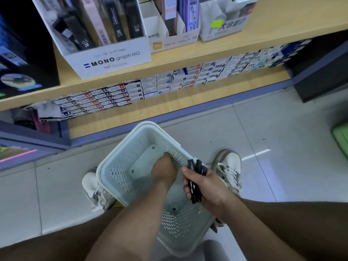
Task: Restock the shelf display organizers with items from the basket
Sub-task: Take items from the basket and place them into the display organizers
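The black slim cases sit bunched in the right hand, just over the right rim of the basket. The fingers are curled round the bundle and the thumb presses across it, probably so that several can be carried to the shelf at once.

The left hand reaches down inside the basket near its far right wall. Its fingertips are hidden under the hand, so I cannot tell whether they pinch anything; the basket bottom around it looks bare.

The basket stands on the floor between the two shoes, within easy reach. Above and beyond it, the MONO graph MG organizer holds similar black packs, likely where these belong.
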